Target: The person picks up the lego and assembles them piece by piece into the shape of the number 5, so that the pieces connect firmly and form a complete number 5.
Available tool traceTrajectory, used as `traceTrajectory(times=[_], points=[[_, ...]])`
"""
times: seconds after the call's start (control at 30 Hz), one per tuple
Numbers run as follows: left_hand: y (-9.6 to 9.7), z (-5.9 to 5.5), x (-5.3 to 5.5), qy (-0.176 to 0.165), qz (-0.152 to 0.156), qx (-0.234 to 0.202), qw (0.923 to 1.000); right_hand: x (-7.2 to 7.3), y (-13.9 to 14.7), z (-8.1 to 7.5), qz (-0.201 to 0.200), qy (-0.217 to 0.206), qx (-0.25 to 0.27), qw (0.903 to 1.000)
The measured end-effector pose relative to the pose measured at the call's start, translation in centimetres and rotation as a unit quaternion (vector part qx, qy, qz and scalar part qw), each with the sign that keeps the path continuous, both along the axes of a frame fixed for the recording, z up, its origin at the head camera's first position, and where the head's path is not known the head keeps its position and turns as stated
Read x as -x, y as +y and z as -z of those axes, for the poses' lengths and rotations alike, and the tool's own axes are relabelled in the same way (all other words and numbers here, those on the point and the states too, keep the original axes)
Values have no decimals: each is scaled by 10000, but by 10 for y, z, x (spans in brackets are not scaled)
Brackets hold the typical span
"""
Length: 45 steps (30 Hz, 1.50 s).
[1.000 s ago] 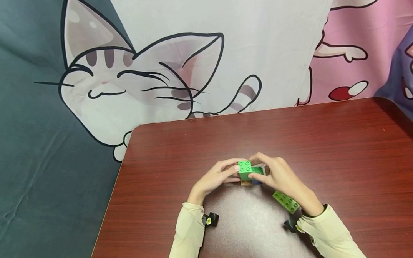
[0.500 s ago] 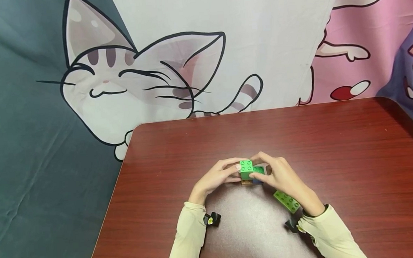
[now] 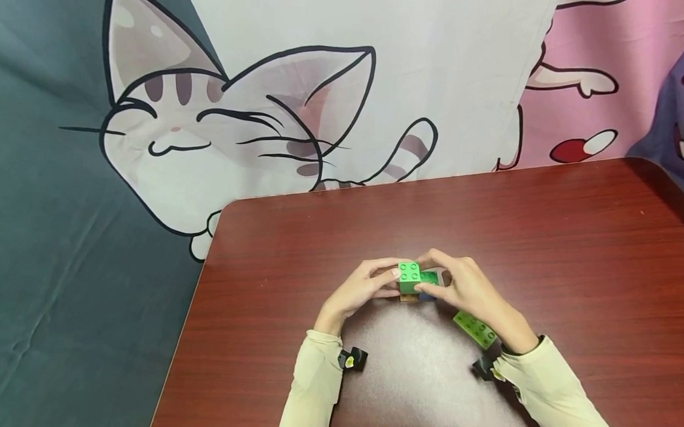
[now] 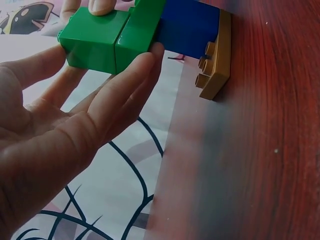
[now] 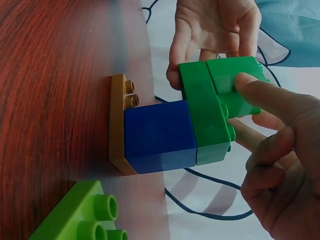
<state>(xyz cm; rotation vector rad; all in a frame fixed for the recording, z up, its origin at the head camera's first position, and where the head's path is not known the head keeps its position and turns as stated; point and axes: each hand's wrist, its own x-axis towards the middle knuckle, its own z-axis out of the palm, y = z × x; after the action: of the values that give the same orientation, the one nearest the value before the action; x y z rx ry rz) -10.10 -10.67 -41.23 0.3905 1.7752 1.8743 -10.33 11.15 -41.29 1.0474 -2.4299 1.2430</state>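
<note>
A small tower of toy building bricks stands on the table between both hands. A square green brick point(image 3: 409, 277) tops it, seated on one end of a longer, thinner green brick point(image 5: 205, 110). Below that are a blue brick point(image 5: 160, 135) and a flat tan brick point(image 5: 117, 130) with a few studs showing. My left hand point(image 3: 357, 292) holds the green bricks from the left, thumb in front and fingers behind and under the overhanging end. From the right, my right hand point(image 3: 468, 287) pinches the square green brick, its thumb point(image 5: 247, 82) on the front face.
A loose lime-green brick point(image 3: 475, 330) lies on the brown table point(image 3: 298, 253), studs up, close to my right wrist. Beyond the table's far edge hangs a cloth point(image 3: 436, 18) printed with a cartoon cat. Dark camera mounts sit on both wrists.
Both hands keep their hold on the green bricks with hardly any motion. The head view as a whole has shifted slightly.
</note>
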Motion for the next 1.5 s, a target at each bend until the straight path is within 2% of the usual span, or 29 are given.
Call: traceTrajectory(times=[0.2,0.33,0.6,0.83,0.93,1.07,1.13,1.2,1.3,1.37,1.5], points=[[1,-1,0,62,-66,43,9999,-1,-2,-2,91,134,-28,9999],[0,-2,0,8,12,-38,10000,-1,-2,-2,113,94,-31,9999],[-3,-4,0,-112,277,52,9995,-3,-1,0,119,-101,28,9999],[-4,-5,0,-103,241,165,9995,-3,5,-5,-4,-334,-112,9994],[-3,-5,0,-90,245,212,9994,-6,14,-13,144,-395,-321,9986],[-3,-3,0,-40,246,256,9994,-15,32,-25,590,-443,-698,9948],[-3,-3,0,3,257,287,9993,-21,41,-29,742,-614,-1031,9900],[-3,-3,0,70,276,339,9990,-27,48,-31,784,-977,-1497,9808],[-4,-3,0,150,306,402,9986,-35,55,-28,736,-1690,-2250,9568],[-5,-2,0,184,312,425,9984,-38,56,-25,726,-2010,-2646,9404],[-6,0,0,222,320,533,9978,-43,55,-20,816,-2304,-3034,9210]])
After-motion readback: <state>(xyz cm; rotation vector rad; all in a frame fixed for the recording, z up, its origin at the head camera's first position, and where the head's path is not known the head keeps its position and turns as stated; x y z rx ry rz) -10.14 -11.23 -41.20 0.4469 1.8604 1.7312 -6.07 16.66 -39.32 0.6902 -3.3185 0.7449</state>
